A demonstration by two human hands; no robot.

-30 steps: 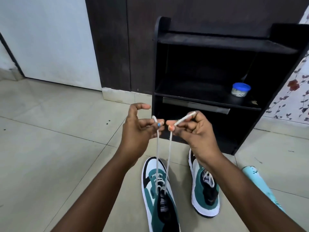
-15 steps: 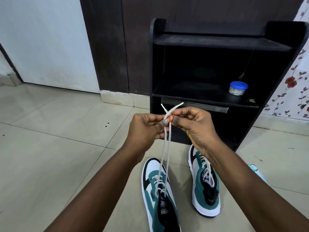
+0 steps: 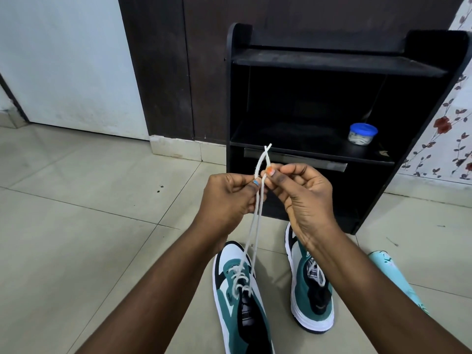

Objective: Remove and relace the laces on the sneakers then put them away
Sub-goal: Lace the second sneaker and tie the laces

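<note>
Two ends of one white woven cotton lace (image 3: 258, 213) meet between our fingertips: our left hand (image 3: 227, 198) pinches one strand at thumb and forefinger, our right hand (image 3: 304, 198) pinches the other, and the frayed tips cross just above the pinch. We hold them together and raised, we judge, to even the two lengths before working them through the next eyelets. Both strands run taut and nearly parallel down to the green, white and black sneaker with a smooth leather-like upper (image 3: 242, 297) on the floor, whose lower eyelets are already crossed with lace while the upper ones look empty.

Taking that sneaker as our landmark, its matching partner sneaker (image 3: 311, 295) stands just beside it on the right, toe pointing away, its lace looking threaded. Beyond both toes stands a black matt wooden shoe rack (image 3: 332, 62), open-fronted, likely where the pair will go. On its middle shelf sits a small round plastic tub with a blue lid (image 3: 362, 134). Glossy beige floor tiles (image 3: 76, 238) spread left of the sneaker.
</note>
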